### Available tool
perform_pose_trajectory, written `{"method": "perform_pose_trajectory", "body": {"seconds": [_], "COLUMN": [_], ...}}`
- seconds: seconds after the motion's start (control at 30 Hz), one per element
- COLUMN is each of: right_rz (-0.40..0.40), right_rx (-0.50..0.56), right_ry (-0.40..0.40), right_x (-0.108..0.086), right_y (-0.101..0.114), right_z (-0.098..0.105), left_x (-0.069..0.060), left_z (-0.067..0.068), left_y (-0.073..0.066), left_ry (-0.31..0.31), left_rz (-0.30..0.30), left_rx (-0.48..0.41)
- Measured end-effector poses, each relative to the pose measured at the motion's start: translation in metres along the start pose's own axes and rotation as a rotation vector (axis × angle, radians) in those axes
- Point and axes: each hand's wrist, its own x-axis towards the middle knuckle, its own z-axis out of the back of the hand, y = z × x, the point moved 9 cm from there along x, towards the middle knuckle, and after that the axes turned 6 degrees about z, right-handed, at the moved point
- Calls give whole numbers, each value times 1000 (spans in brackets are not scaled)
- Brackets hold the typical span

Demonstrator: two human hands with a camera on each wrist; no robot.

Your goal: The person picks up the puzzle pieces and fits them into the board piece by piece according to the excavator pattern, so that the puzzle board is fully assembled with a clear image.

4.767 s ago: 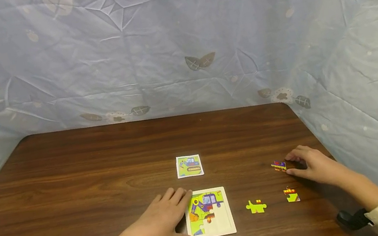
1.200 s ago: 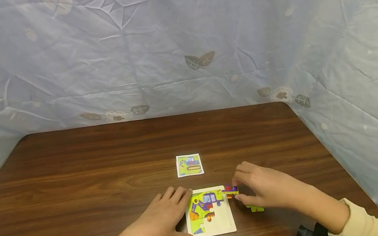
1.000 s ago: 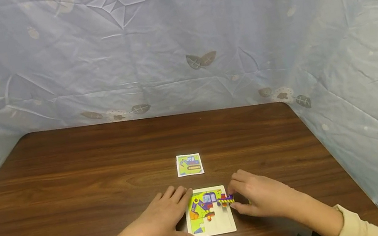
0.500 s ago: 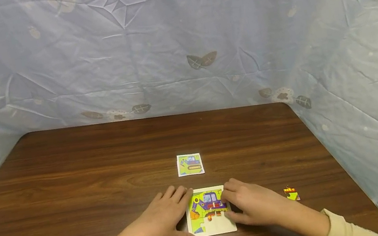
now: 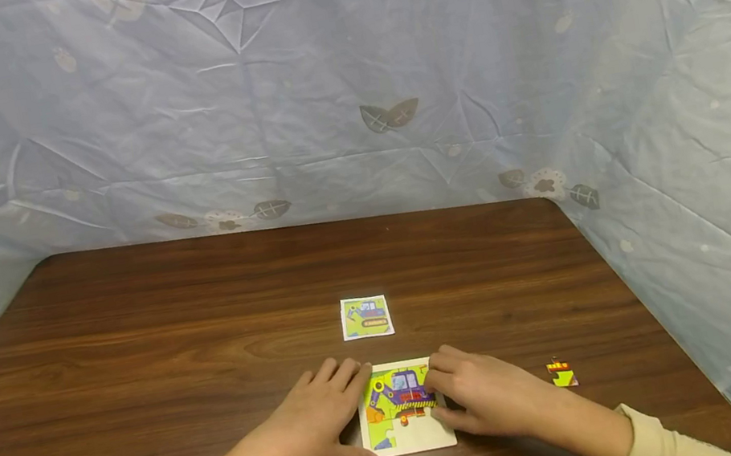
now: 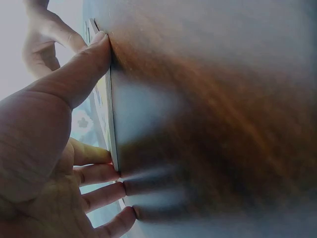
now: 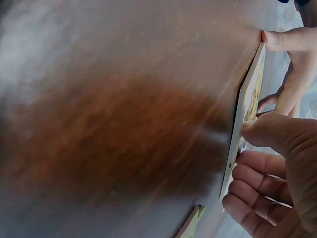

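A cream puzzle tray [image 5: 418,440] with a part-filled excavator picture lies near the front of the table. My left hand [image 5: 313,429] rests along its left side, fingers spread; the left wrist view shows thumb and fingertips touching the tray's edge. At the right side, my right hand [image 5: 486,392] pinches a purple puzzle piece [image 5: 420,406] with a yellow-and-black striped band, lying in the tray beside the other excavator pieces. The fingers partly cover it. In the right wrist view a green puzzle piece [image 7: 190,225] lies near that hand, hidden in the head view.
A small reference card [image 5: 366,317] with the excavator picture lies behind the tray. To the right is a loose red, yellow and green piece [image 5: 562,372]. The brown wooden table [image 5: 172,335] is enclosed by a grey leaf-patterned cloth [image 5: 310,83].
My right hand picked up the striped piece from the table's right, carried it left and lowered it into the tray. In the last half second it has barely moved. The left hand stayed put.
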Motion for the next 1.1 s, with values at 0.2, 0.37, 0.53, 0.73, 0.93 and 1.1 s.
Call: {"method": "perform_pose_trajectory", "body": {"seconds": [0.2, 0.37, 0.53, 0.73, 0.93, 1.1], "right_rz": [20, 34, 35, 69, 69, 54], "right_rx": [-37, -57, -72, -60, -52, -51], "right_ry": [-6, -19, -13, 3, 23, 42], "right_x": [2, 2, 3, 4, 4, 4], "right_y": [3, 4, 4, 9, 15, 16], "right_z": [3, 7, 7, 2, 0, 0], "left_x": [1, 1, 1, 1, 1, 1], "left_z": [0, 0, 0, 0, 0, -1], "left_y": [1, 1, 1, 1, 0, 0], "left_ry": [-3, -7, -8, -9, -5, -3], "left_rz": [-1, 0, -1, 1, 2, 2], "left_rx": [5, 2, 2, 5, -1, 6]}}
